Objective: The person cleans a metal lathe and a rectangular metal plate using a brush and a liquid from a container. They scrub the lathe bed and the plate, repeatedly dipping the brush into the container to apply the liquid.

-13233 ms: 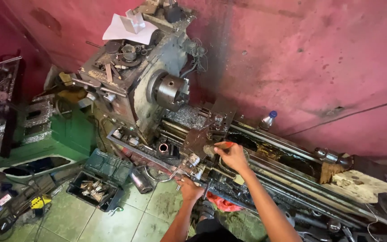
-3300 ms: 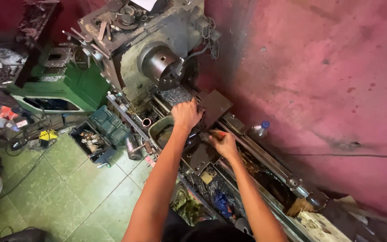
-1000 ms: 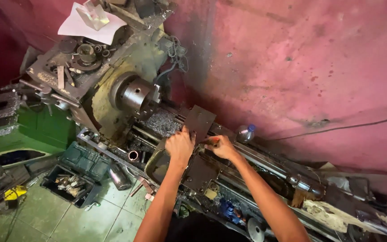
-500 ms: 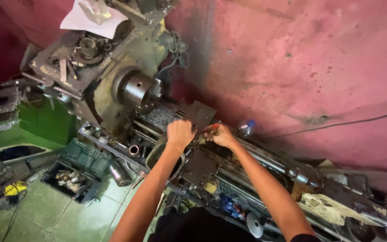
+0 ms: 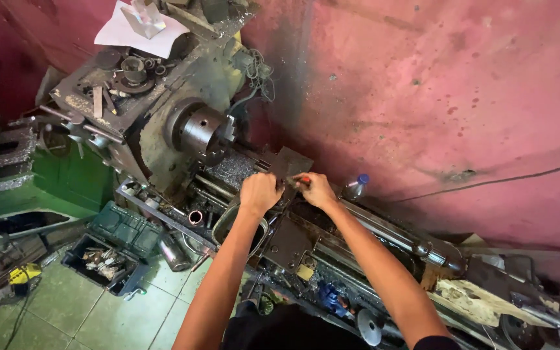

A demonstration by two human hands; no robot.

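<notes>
Gripping a red-handled brush [image 5: 297, 181], the right hand [image 5: 317, 190] works at the lathe carriage [image 5: 291, 228], at five o'clock from the chuck [image 5: 203, 131]. Beside it, the left hand [image 5: 259, 193] rests curled on the carriage, its contents hidden. Swarf [image 5: 231, 170] remains, so cleaning looks partway.

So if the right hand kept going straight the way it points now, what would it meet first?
Probably the dark flat plate on the lathe carriage, just beyond the right hand; depth is unclear from above.

You see a clear plastic bottle [image 5: 355, 186] with a blue cap by the pink wall. A white paper sheet [image 5: 139, 31] lies atop the lathe's headstock [image 5: 150, 123].
</notes>
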